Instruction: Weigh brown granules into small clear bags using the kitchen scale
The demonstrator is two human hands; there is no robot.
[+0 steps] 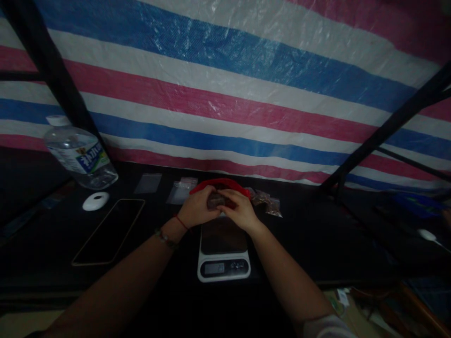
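Observation:
My left hand (199, 207) and my right hand (239, 209) meet in front of me, fingers curled and thumbs nearly touching. Between them they grip a small clear plastic bag (215, 201) with something dark brown in it; the dim light hides its details. Directly behind is a red bag or bowl (221, 182), partly covered by my fingers. Below my hands lies a white kitchen scale (224, 270) with a dark weighing plate and a display at its near edge. Filled small bags (272, 205) of brownish bits rest right of my right hand.
Flat clear zip bags (148, 183) and another small stack (179, 191) lie left of the red thing. Further left are a phone (109, 232), a white mouse-shaped object (96, 201) and a large bottle (79, 155). Striped sheeting (225, 108) hangs behind the black table.

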